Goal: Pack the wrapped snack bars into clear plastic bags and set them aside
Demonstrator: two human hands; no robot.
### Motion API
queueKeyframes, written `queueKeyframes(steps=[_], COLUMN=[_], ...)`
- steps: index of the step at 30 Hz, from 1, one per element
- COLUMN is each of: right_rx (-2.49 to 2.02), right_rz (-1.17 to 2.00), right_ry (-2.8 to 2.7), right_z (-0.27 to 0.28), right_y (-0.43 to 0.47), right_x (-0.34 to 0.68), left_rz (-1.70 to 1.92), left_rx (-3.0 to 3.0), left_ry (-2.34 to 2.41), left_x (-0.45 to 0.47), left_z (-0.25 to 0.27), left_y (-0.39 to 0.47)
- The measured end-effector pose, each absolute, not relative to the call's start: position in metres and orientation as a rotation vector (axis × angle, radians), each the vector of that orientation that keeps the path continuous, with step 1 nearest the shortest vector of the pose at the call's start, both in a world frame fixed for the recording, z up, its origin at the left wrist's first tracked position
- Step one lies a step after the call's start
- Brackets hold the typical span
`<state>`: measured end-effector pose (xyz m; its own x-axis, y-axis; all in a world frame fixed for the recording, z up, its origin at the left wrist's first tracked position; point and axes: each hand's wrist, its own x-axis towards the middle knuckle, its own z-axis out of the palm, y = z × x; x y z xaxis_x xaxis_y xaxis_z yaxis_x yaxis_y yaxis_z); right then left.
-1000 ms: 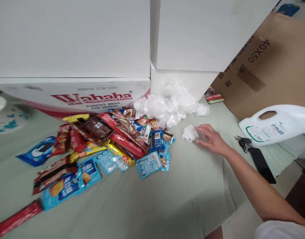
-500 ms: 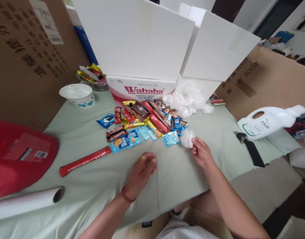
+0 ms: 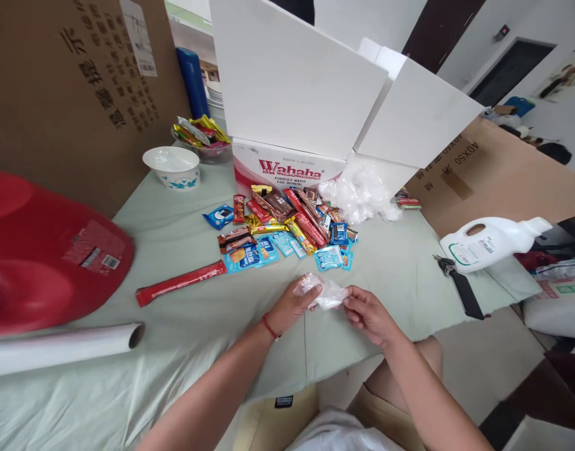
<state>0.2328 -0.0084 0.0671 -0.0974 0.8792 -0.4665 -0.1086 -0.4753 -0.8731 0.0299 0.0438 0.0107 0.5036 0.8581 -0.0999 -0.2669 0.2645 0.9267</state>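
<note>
**Over the surface (image 3: pixel 400 269): crumpled clear plastic (image 3: pixel 331 294) held two-handed**

Its left part is gripped by the left hand (image 3: pixel 290 307), its right end pinched by the right hand (image 3: pixel 368 314). Snack packets (image 3: pixel 306 216) are piled ahead, before a white carton (image 3: pixel 287 94), a plastic heap (image 3: pixel 357 195) beside them. Keys (image 3: pixel 445 265) and a phone (image 3: pixel 466 294) are laid near a white bottle (image 3: pixel 494 241).

A dark brown door (image 3: pixel 440 31) stands in the pale wall (image 3: pixel 376 22) at upper right. The light floor (image 3: pixel 485 363), lower right, has a dark band (image 3: pixel 522 398). Soft light washes the cloth-covered table (image 3: pixel 104 401).
</note>
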Motion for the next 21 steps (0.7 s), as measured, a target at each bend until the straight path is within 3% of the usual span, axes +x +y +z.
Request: queueKeyframes(steps=[12, 18, 21], right_rx=[-1.515, -1.316, -1.446], right_rz=[1.327, 0.421, 0.147], right_ry=[-0.776, -0.584, -0.692], right_z=[0.069, 0.071, 0.082], right_y=[0.017, 0.045, 0.101], right_x=[0.271, 0.305, 0.317], left_rz=[0.617, 0.654, 0.724], left_rx=[0.914, 0.769, 0.620], left_ry=[0.472, 0.542, 0.540], left_x=[0.041, 0.041, 0.038], left_z=[-0.009, -0.006, -0.003], left_y=[0.044, 0.048, 0.050])
